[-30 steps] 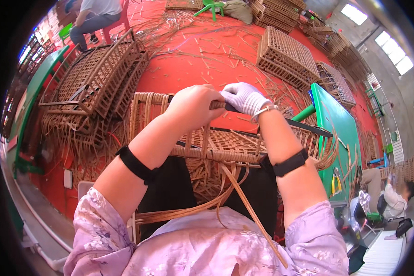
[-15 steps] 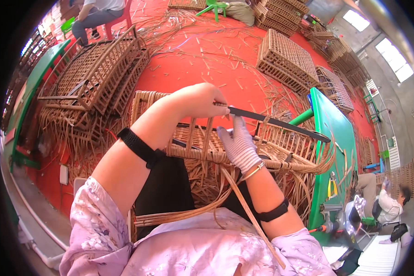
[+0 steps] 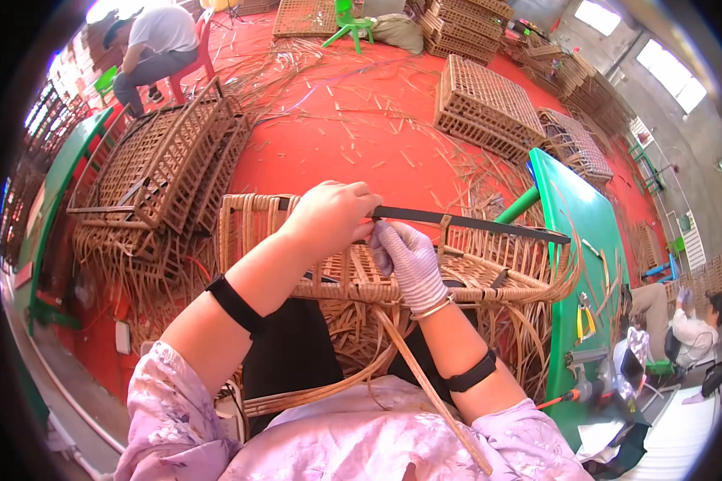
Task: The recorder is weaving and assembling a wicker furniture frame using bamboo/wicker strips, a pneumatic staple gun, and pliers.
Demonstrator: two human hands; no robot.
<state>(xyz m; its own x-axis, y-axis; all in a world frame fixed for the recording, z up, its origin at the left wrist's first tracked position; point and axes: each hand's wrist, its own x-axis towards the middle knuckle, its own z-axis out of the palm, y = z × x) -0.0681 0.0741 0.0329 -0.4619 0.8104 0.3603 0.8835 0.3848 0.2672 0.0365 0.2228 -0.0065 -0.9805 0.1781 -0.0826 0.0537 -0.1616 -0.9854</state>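
Observation:
An open wicker basket (image 3: pixel 521 284) lies across my lap, and a flat black strip (image 3: pixel 473 223) runs along its upper rim. My left hand (image 3: pixel 333 215), bare, bends over the rim with its fingers closed on the strip's near-middle stretch. Just below and to the right, my right hand (image 3: pixel 409 256) wears a pale striped glove. Its fingertips are pressed together close to the left fingers, and what they pinch is hidden. Long rattan strands (image 3: pixel 425 377) hang from the basket's near side over my lap.
A green table (image 3: pixel 573 264) stands at the right, with yellow-handled pliers (image 3: pixel 586 317) on it. Stacked wicker baskets (image 3: pixel 152 176) sit at the left and more baskets (image 3: pixel 489 100) at the back right. Cane scraps litter the red floor (image 3: pixel 321 152). Two other people sit farther off.
Both hands have shifted slightly left along the rim. My right fingers, spread apart before, have come together beside the left fingertips. The whole view has tilted a little.

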